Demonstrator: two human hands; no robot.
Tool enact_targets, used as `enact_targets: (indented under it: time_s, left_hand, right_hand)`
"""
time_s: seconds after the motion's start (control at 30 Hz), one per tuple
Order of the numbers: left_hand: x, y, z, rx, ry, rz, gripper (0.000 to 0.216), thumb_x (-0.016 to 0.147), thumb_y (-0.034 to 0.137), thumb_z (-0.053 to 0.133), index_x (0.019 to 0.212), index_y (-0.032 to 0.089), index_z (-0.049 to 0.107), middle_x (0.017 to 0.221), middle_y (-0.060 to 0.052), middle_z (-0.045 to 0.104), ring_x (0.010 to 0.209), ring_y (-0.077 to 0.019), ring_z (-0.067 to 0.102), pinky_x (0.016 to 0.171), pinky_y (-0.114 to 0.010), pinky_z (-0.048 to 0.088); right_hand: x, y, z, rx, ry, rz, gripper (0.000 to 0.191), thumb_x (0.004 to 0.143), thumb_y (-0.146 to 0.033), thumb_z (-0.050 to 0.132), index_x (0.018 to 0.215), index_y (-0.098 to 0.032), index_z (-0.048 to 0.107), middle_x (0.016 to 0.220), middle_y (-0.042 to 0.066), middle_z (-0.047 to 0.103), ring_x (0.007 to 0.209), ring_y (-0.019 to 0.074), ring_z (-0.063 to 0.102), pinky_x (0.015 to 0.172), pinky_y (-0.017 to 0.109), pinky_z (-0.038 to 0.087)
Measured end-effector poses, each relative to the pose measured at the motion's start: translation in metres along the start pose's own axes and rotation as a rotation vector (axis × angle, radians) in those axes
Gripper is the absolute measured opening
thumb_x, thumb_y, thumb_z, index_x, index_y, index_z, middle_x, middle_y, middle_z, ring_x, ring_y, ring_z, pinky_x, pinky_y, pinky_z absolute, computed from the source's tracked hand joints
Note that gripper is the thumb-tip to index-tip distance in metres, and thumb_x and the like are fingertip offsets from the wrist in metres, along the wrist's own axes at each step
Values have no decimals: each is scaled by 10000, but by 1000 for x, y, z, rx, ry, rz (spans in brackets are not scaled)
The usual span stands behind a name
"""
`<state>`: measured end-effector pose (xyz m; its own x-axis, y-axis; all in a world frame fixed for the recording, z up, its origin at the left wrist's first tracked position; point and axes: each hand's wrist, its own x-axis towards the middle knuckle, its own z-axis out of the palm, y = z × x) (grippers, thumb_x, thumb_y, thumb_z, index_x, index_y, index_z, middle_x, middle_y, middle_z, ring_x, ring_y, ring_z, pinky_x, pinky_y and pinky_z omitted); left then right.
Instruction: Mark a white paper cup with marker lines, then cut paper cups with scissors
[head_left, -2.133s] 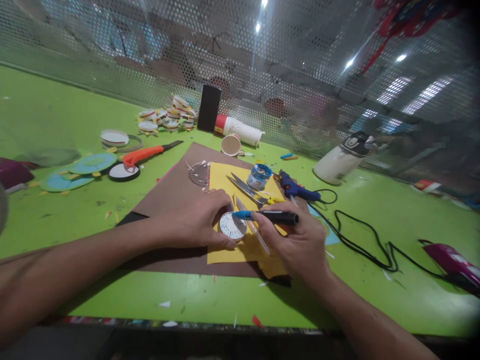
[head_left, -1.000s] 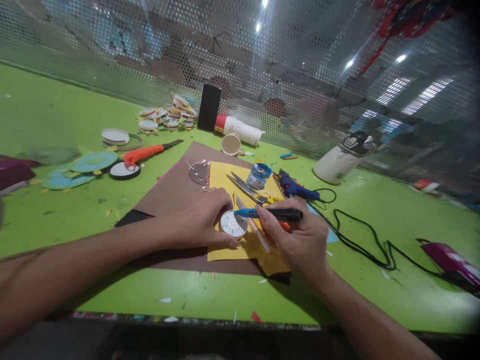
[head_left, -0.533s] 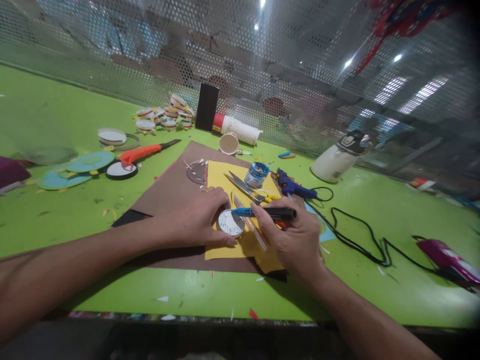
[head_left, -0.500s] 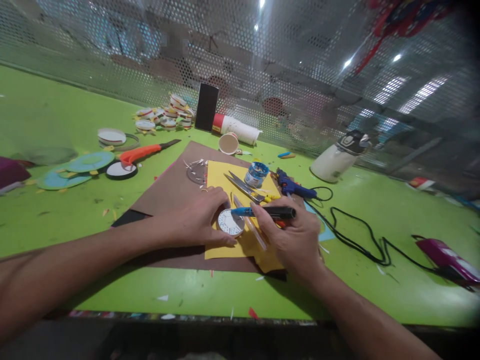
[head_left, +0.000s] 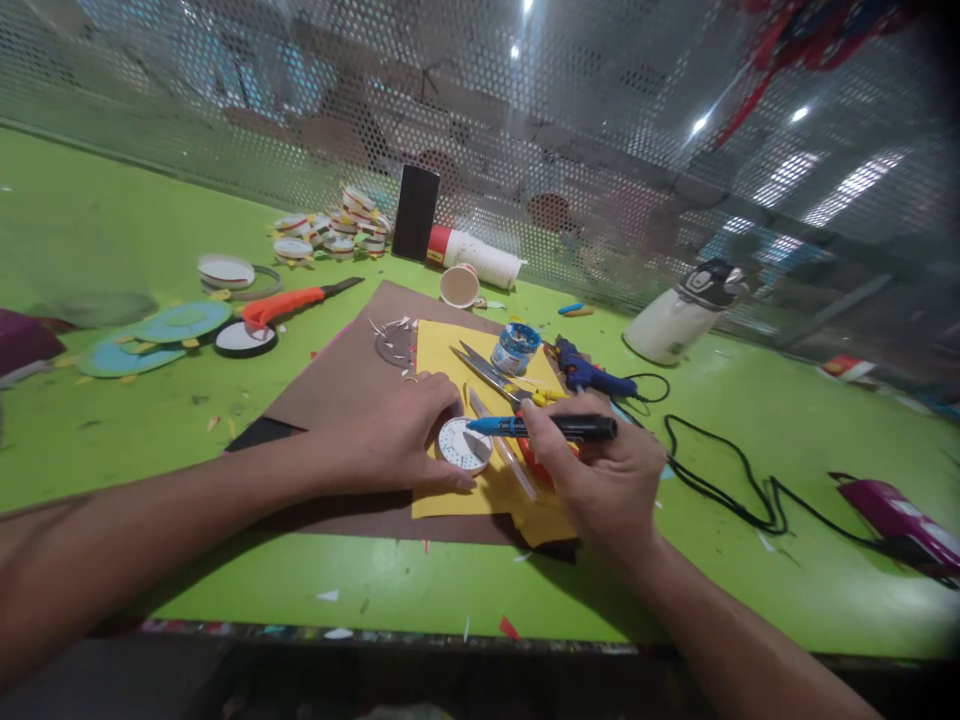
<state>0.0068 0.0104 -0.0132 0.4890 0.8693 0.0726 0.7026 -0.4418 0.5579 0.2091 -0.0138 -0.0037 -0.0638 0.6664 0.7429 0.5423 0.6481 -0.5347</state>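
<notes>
A small white round disc (head_left: 454, 455), marked with dark lines and blue dots, sits between the thumb and fingers of my left hand (head_left: 394, 435). My right hand (head_left: 611, 485) is closed around a blue-and-black marker (head_left: 576, 428). Its blue end points left, over the disc's upper part; whether the tip touches is unclear. Under the disc lies a yellow sheet (head_left: 435, 350) on brown board (head_left: 341, 380). Scissors (head_left: 484, 370) with yellow-and-red handles lie just beyond, partly covered by my right hand. A clear stick (head_left: 514, 470) rests between my hands.
Behind the scissors stands a blue-stained pot (head_left: 515, 350), with a blue glue gun (head_left: 592, 375) and its cable to the right. An orange-handled cutter (head_left: 289, 302) lies left. Farther back are stacked paper discs (head_left: 341, 232), a phone (head_left: 416, 212), paper cups (head_left: 484, 260) and a jug (head_left: 671, 325).
My right hand has shifted a little to the right with the marker, which now lies slightly flatter. My left hand keeps its place around the disc.
</notes>
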Motion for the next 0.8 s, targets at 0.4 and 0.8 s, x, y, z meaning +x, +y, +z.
enact_targets:
  time_s: [0.4,0.8]
  left_hand:
    - [1,-3,2,-15,18,41,480,691,540,770,895,187,516,917,-47,551,815,-235,516,660,-333,377]
    - [2,1,1,-3,13,17,435,683,489,773,860,193,507,882,-33,546,781,-220,513,635,-321,370]
  right_hand:
    - [-1,3,4,-14,-66,-40,134,804,-191,733,689,-172,668,590,-37,656,513,96,587,527,204,480]
    - [-1,3,5,-19,-94,-49,140,808,-194,738,693,-141,679,591,-18,660,522,84,584,546,186,461]
